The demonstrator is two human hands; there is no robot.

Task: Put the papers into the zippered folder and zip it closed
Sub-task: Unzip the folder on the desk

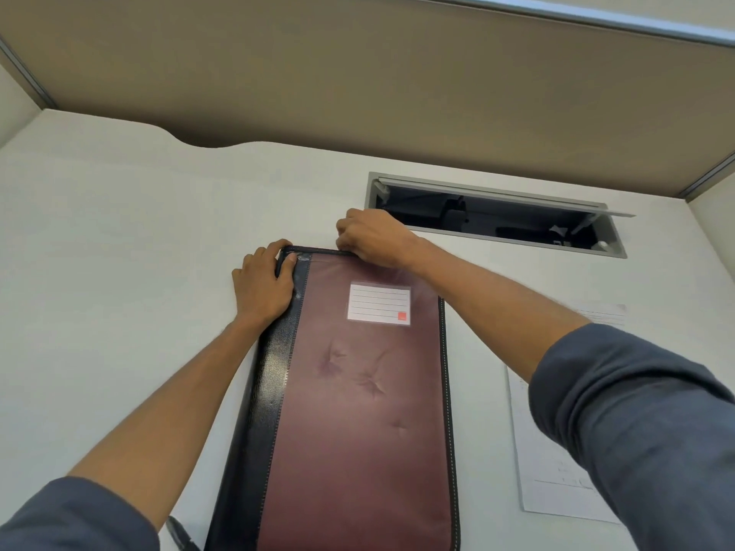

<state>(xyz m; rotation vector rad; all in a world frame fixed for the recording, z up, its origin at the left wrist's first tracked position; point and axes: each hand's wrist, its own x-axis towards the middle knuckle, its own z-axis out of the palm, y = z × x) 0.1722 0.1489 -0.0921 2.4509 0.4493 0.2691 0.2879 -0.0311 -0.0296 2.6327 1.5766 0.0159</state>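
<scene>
A maroon zippered folder (358, 411) with a black spine and a white label card lies flat on the white desk, its long side running away from me. My left hand (260, 284) presses on its far left corner, fingers wrapped over the black edge. My right hand (372, 238) is closed at the folder's far edge, pinching something small at the zipper line; the zipper pull itself is hidden under the fingers. Papers (557, 463) lie on the desk to the right of the folder, partly covered by my right sleeve.
An open cable tray (497, 216) with a raised grey lid is sunk into the desk just beyond my right hand. A tan partition wall (358, 73) closes the back of the desk. A dark pen-like object (181, 534) lies at the folder's near left corner.
</scene>
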